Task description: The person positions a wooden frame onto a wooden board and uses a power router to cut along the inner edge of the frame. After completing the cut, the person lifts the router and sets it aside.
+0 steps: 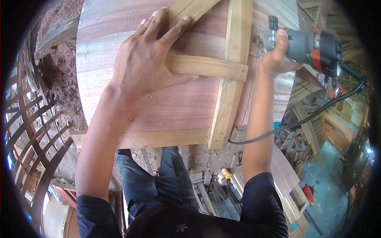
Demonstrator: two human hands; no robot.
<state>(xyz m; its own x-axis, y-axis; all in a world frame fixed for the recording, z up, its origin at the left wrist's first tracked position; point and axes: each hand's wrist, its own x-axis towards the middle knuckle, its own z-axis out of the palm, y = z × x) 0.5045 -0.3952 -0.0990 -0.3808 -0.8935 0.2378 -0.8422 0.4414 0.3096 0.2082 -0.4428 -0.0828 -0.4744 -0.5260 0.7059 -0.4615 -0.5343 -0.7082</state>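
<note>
My left hand [149, 55] lies spread over a wooden frame of pale strips on a reddish plank panel [174, 107]. Its fingers reach a slanted strip [194, 10] at the top, and its thumb stretches just below a short crosspiece [206, 66]. That crosspiece meets a long pale strip [235, 47] running down the panel. On the right, my right hand [276, 57] is closed around a trim router [305, 45] with a dark grey body and a red band. The router is tilted on its side; its bit cannot be made out.
A black power cord [305, 119] loops from the router under my right forearm to the panel's near edge. A pale batten [166, 137] runs along that edge. Wood offcuts [214, 194] lie on the floor below. Slatted lattice [33, 115] stands at left.
</note>
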